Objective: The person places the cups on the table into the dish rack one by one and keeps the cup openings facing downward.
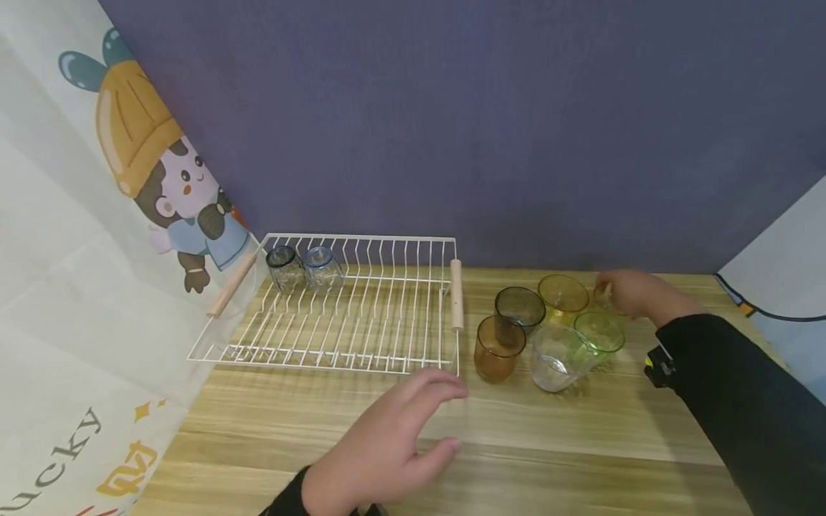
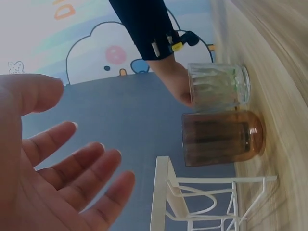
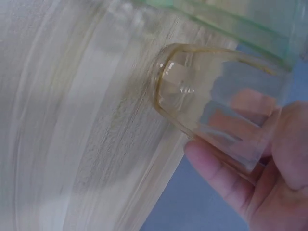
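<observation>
My right hand (image 1: 635,292) grips a pale, amber-edged glass (image 3: 192,91) at the far right of a group of glasses, thumb and fingers around its side. The glass is tilted in the right wrist view. Nearest it stands a green glass (image 1: 603,332), with a yellow glass (image 1: 563,301) to the left. The group also holds a smoky dark glass (image 1: 516,304), an orange-brown glass (image 1: 495,362) and a clear glass (image 1: 553,369). My left hand (image 1: 393,437) holds nothing, fingers apart and loosely bent, in front of the rack's right corner.
A white wire dish rack (image 1: 361,371) with wooden handles stands on the wood-grain table (image 1: 516,459), left of the glasses. In its back left corner sit a black-rimmed glass (image 1: 285,271) and a blue-rimmed glass (image 1: 324,271). A dark blue panel (image 1: 452,129) rises behind.
</observation>
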Motion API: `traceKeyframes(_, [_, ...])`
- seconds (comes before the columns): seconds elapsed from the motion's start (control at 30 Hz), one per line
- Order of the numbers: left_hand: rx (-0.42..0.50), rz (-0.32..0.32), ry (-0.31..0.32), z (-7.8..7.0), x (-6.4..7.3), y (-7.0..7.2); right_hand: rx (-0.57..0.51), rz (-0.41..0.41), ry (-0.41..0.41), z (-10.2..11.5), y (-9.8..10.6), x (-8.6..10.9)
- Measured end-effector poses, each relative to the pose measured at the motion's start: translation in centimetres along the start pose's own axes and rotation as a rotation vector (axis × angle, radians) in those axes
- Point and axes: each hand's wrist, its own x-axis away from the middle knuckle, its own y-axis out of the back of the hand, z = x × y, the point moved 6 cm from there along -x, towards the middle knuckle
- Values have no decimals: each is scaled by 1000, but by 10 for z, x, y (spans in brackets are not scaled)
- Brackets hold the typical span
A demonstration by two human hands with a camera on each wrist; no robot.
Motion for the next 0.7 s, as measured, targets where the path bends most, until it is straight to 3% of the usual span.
traceKeyframes(0.23, [-164, 32, 39, 4, 0, -3, 96, -117, -16, -8, 11, 17])
traceKeyframes(0.43, [-188, 33, 39, 4, -1, -3, 153, -191, -53, -19, 33, 38])
traceKeyframes(0.7, [-205, 30, 52, 5, -2, 0, 91, -247, -140, -24, 64, 64])
